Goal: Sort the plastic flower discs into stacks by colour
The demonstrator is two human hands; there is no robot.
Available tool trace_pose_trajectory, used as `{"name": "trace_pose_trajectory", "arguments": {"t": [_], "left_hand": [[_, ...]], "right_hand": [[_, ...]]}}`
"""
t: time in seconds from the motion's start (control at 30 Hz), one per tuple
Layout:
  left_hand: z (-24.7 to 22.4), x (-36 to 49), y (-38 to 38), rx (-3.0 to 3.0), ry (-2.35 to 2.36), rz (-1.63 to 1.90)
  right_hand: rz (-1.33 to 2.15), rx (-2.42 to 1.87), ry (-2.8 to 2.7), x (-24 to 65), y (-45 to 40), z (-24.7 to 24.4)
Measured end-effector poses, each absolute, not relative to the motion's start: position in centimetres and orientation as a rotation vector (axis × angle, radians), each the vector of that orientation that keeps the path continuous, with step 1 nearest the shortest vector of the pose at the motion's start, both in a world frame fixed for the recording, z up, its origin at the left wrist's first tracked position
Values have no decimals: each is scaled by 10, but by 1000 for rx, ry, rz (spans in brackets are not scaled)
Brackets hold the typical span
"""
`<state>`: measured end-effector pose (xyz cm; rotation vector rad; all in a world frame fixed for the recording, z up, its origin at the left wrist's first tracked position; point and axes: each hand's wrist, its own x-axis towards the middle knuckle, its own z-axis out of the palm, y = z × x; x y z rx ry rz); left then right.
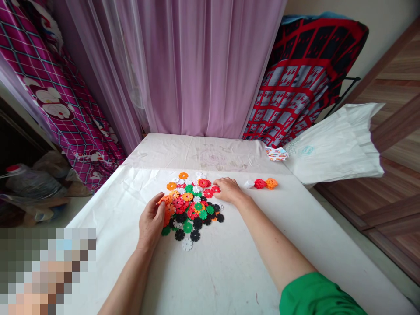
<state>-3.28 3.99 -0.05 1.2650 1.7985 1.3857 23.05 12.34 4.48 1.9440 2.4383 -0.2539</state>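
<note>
A pile of notched plastic snowflake discs (187, 226) in white, black, green, red and orange lies on the white-covered table (203, 280). At the pile's left edge, my left hand (152, 218) is closed, thumb and fingers around orange snowflake discs (168, 209) that look joined together. My right hand (228, 189) is at the right edge, palm down, with a red snowflake disc (215, 189) between its thumb and fingertips. Another red disc (208, 193) lies beside it. Part of the orange discs is hidden by my left hand.
Right of my right hand lie a white cluster (249, 184), a red cluster (260, 183) and an orange cluster (271, 183) of discs. A small patterned packet (276, 153) and a large white bag (337, 146) sit at the right edge. Purple curtains (210, 65) hang behind.
</note>
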Motion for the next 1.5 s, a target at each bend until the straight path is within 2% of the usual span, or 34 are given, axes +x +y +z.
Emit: {"name": "trace_pose_trajectory", "arguments": {"t": [0.2, 0.37, 0.67, 0.9, 1.1, 1.5], "left_hand": [[0, -33, 41, 1290, 1790, 1397], [-1, -33, 41, 1281, 1789, 1408], [-3, -35, 43, 1292, 1800, 1420], [-8, -35, 38, 1326, 1831, 1450], [-18, -35, 16, 1435, 1781, 1472], [-18, -37, -7, 1403, 1767, 1464]], "right_hand": [[-232, 1944, 2413, 236, 121, 58], [-200, 2124, 2548, 255, 70, 67], [-414, 2248, 2489, 254, -22, 25], [-427, 2394, 2764, 262, -25, -5], [-340, 2617, 2605, 254, -13, -7], [-182, 2282, 2514, 220, 12, 20]]}}
